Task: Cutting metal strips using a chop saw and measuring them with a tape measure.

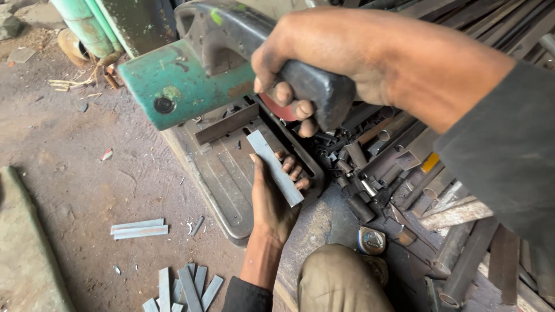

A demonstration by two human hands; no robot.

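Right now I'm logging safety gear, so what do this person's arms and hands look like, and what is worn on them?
Both hands are bare, no gloves. The left hand and right hand are smudged with dark grime. Each forearm is uncovered, with a dark grey sleeve starting higher up.

Bare dirt floor (75,167), grey-brown, dusty, scattered with small chips and straw-like scraps near the top left. Concrete slab edge (23,248) along the left bottom. Green painted pipe (87,26) rising at the top left, beside a stone (10,24). Cut flat metal strips (139,229) lying loose on the ground; more strips (182,289) in a heap at the bottom. Right side crowded with scrap tube offcuts (358,173) and long steel bars (491,23). Soft daylight, no hard shadows
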